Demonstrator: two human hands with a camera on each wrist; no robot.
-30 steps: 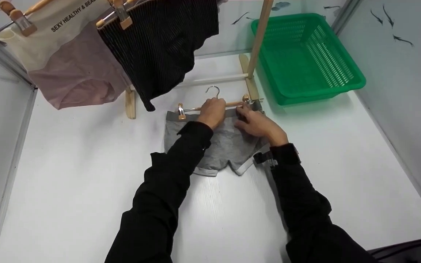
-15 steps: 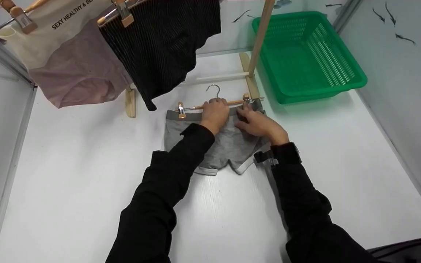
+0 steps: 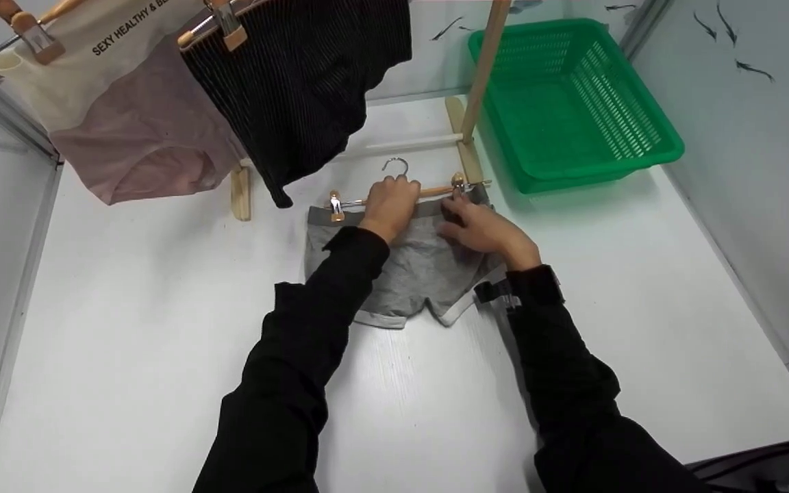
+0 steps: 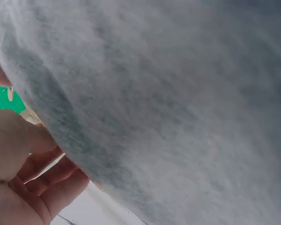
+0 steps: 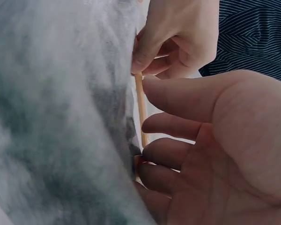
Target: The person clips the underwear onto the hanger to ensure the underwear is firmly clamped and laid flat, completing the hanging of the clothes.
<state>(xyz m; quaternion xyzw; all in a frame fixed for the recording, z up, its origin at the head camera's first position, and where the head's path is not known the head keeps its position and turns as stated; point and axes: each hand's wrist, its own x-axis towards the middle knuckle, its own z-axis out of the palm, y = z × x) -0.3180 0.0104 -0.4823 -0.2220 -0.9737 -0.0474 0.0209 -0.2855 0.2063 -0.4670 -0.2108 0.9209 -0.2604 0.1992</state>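
Note:
Grey shorts with a darker waistband lie on the white table, fastened to a wooden clip hanger. The hanger's metal hook points toward the rack. My left hand grips the hanger bar near the middle, below the hook; its thumb and fingers meet the bar in the left wrist view. My right hand touches the waistband beside the right clip, with thumb and fingers apart in the right wrist view. The left clip sits on the waistband. Cloth fills much of both wrist views.
A wooden rack with an upright post stands behind the shorts. From it hang pink-and-cream briefs and black striped shorts, at the upper left. A green basket stands at the back right. Walls enclose the table.
My left hand shifts slightly right along the hanger bar, then back left. The right hand stays beside the right clip. The shorts and hanger hardly move.

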